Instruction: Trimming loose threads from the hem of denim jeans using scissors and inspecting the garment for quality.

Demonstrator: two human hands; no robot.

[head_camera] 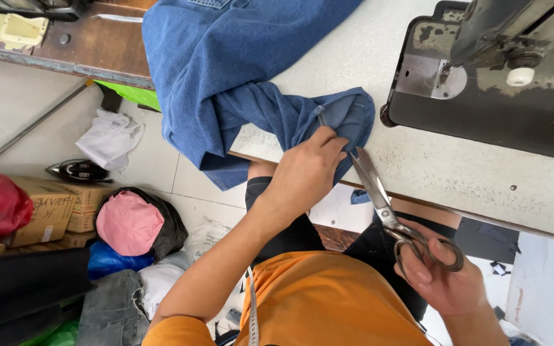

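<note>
sewing machine (482,70) | iron (79,170) on floor | cardboard boxes (52,208) | pink bundle (129,222), maybe cloth

From my feed the scene is evenly bright, soft daylight with no harsh glare. The pale tabletop (456,173) reads clean, faint shadows lying under the denim cloth (238,77). Focus is sharp at centre; the wide lens bends lines and stretches shapes toward the edges.

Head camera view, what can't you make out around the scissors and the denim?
- Scissors blade tips: head view, hidden under the left hand and blue denim.
- Sewing machine: cut off by the top and right edges.
- Right hand fingers: partly hidden inside the handle loops.
</note>
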